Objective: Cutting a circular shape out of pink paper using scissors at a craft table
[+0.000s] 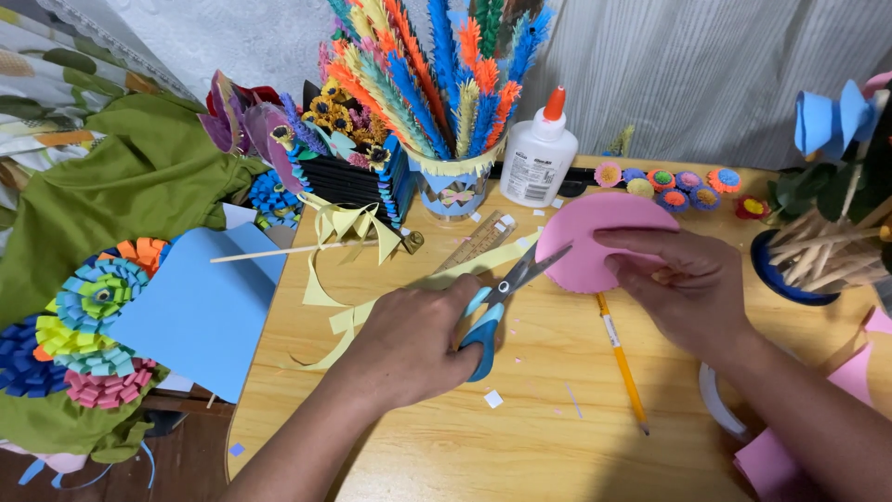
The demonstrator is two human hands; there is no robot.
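Centre of frame: left hand [418, 339] closed around blue-handled scissors [502, 297], blades parted at edge of pink paper disc [595, 237]. Right of centre: right hand [683, 284] pinching the disc, thumb on top. Beneath the disc: yellow pencil [623, 363] on wooden table [520, 446]. Upper centre: white glue bottle [539, 153], cup of paper feathers [453, 181]. Left: blue paper sheet [200, 311], yellow paper strips [344, 321].

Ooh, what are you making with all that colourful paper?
A person is cutting paper at a wooden table. The left hand works blue-handled scissors, blades open at the edge of a pink paper circle that the right hand holds. A pencil lies below it, and a glue bottle stands behind.
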